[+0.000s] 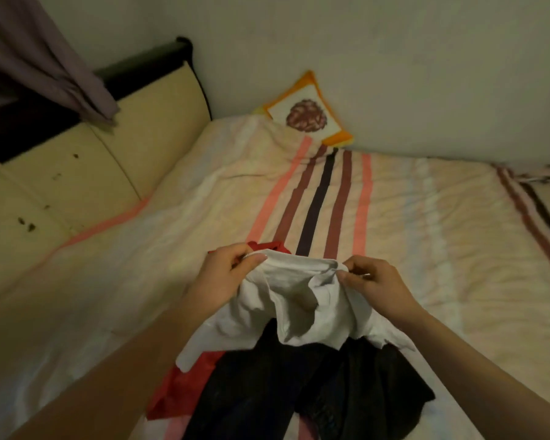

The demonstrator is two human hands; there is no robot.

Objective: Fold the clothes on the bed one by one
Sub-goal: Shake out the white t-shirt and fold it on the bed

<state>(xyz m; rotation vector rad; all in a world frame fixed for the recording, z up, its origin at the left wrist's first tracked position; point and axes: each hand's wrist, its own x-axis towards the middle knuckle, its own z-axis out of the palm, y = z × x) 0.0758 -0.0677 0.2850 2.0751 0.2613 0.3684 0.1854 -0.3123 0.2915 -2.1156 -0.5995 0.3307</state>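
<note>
A white garment (pixel 299 306) hangs lifted above the bed, its top edge stretched between my two hands. My left hand (pixel 226 277) pinches the left end of that edge. My right hand (pixel 372 281) pinches the right end. Under the white garment lies a black garment (pixel 315 385), spread toward the bed's near edge. A red garment (pixel 185 389) lies beneath both, showing at the left and also just behind my left hand.
The bed (pixel 426 223) carries a pale striped cover. A small orange-edged cushion (pixel 308 114) leans on the wall at the far side. A beige padded headboard (pixel 86 173) runs along the left, with purple cloth (pixel 45 55) hanging over it.
</note>
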